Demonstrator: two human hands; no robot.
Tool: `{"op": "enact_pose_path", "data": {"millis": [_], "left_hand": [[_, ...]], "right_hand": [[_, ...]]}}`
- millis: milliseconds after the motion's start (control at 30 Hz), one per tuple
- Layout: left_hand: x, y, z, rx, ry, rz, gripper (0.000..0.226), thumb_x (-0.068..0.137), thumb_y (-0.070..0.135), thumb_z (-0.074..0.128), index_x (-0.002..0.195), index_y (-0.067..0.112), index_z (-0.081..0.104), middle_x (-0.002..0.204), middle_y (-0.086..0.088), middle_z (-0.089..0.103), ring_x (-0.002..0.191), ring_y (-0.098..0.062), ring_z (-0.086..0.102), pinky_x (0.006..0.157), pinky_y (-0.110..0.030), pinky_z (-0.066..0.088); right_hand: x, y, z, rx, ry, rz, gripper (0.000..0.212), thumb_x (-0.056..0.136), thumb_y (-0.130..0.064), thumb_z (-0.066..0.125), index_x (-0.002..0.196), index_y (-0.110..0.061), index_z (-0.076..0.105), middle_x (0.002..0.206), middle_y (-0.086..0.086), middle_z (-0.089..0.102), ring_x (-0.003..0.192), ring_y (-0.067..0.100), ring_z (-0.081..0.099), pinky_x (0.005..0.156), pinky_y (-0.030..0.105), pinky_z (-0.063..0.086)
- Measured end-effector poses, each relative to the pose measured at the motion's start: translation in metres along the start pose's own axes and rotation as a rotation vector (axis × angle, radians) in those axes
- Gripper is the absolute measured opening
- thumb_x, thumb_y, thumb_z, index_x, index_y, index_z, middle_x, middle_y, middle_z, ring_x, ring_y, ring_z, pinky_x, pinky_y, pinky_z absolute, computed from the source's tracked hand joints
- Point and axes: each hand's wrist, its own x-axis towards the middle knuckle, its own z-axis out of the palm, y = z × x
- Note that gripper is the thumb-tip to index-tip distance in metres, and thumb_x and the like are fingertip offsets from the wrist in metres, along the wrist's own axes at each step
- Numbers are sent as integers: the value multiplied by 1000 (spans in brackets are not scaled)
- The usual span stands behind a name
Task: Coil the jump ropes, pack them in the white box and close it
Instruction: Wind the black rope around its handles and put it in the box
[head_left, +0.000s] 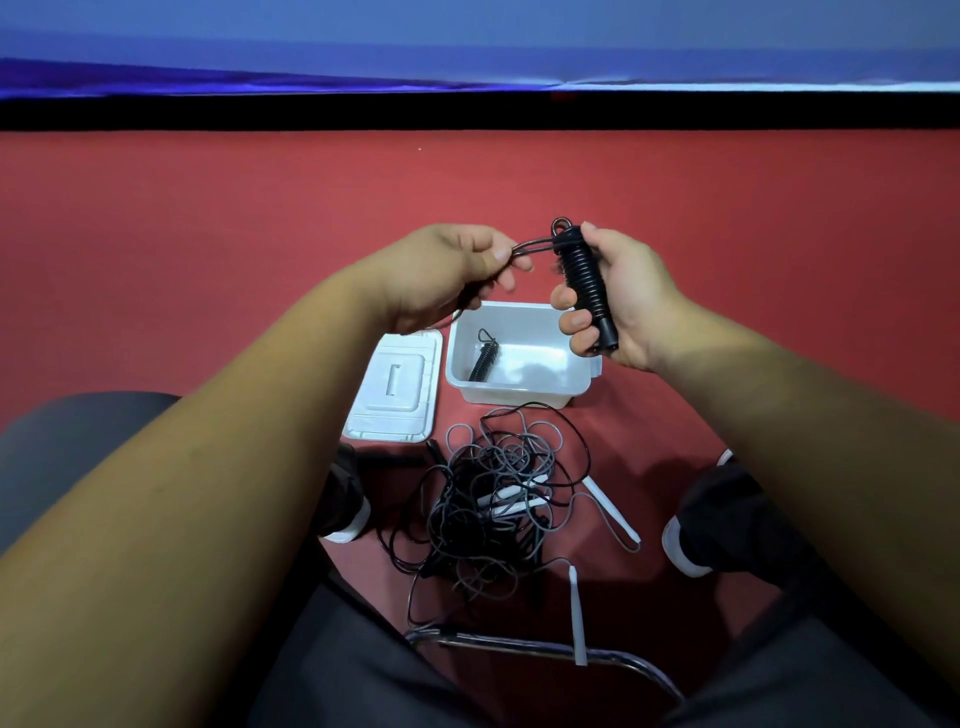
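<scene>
My right hand grips a black jump rope wound tightly around its handles, held upright above the white box. My left hand pinches the rope's loose end, a loop stretched leftward from the top of the bundle. One coiled black rope lies inside the open box. The white lid rests flat on the floor left of the box. A tangled pile of black and grey ropes with white handles lies on the floor below the box.
I sit on a chair with a metal frame edge between my knees. My shoes flank the pile on the red carpet. A black baseboard and blue wall run across the back.
</scene>
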Motion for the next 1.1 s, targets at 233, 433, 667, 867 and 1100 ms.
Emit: {"op": "enact_pose_path", "data": {"millis": [233, 433, 667, 867, 1100], "left_hand": [[-8, 4, -12, 397, 17, -34, 21, 90, 11, 79, 110, 18, 81, 97, -7, 81, 84, -14, 69, 88, -31, 60], [-6, 2, -10, 669, 46, -49, 18, 84, 26, 87, 101, 29, 83, 88, 4, 80, 84, -14, 72, 93, -35, 57], [-4, -4, -9, 653, 77, -3, 25, 86, 11, 83, 105, 26, 82, 89, 8, 79, 76, -5, 64, 87, -28, 55], [-6, 0, -7, 506, 105, 62, 20, 87, 6, 79, 89, 26, 78, 83, -7, 73, 71, -15, 60, 74, -35, 57], [-6, 8, 1, 468, 86, 114, 23, 84, -4, 76, 90, 18, 81, 103, -15, 77, 87, -21, 73, 89, -39, 59]], "right_hand": [[-7, -4, 0, 31, -154, 58, 51, 96, -66, 49, 105, -16, 56, 70, -1, 39, 52, 14, 25, 51, 21, 15], [-15, -3, 9, -91, -312, 164, 59, 91, -77, 55, 92, -18, 54, 68, -5, 29, 44, 8, 22, 45, 18, 13], [-21, 1, 11, -177, -547, 304, 81, 95, -74, 46, 138, -8, 63, 62, -8, 23, 40, 5, 18, 40, 17, 13], [-24, 6, 9, -199, -650, 395, 70, 98, -71, 46, 152, -29, 57, 60, -6, 27, 35, 5, 25, 38, 15, 19], [-24, 11, 8, -353, -679, 453, 71, 95, -68, 52, 160, -40, 41, 66, -4, 33, 39, 2, 31, 41, 15, 16]]}}
